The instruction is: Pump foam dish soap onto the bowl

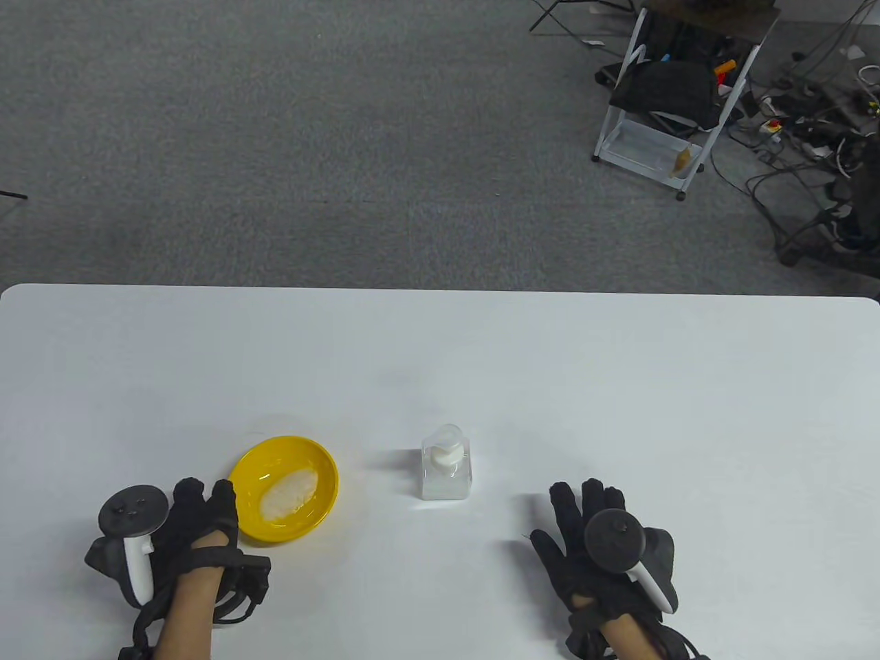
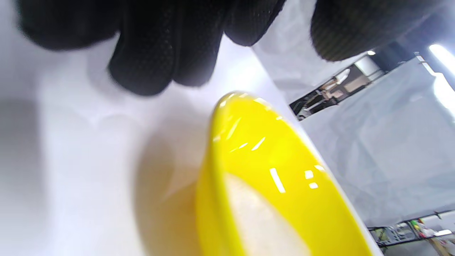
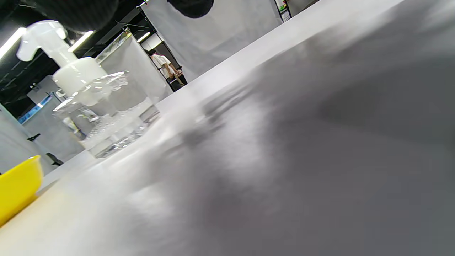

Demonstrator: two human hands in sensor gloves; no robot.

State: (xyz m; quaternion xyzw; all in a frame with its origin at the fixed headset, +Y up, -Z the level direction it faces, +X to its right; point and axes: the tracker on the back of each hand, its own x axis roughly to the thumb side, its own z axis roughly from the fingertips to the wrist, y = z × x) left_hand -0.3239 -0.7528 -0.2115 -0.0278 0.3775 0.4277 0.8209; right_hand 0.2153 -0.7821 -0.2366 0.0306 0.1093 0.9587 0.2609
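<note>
White table (image 1: 619, 385) bears bowl (image 1: 316, 457), soap bottle (image 1: 447, 474).

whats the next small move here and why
Probably draw both hands back: the yellow bowl already holds white foam, the clear soap pump bottle stands alone, the right hand lies open, apart from it, and the left hand is beside the bowl's rim.

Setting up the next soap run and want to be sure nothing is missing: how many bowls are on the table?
1. The yellow bowl sits near the table's front edge, beside the left hand and left of the soap bottle. It holds white foam. None seem hidden.
</note>
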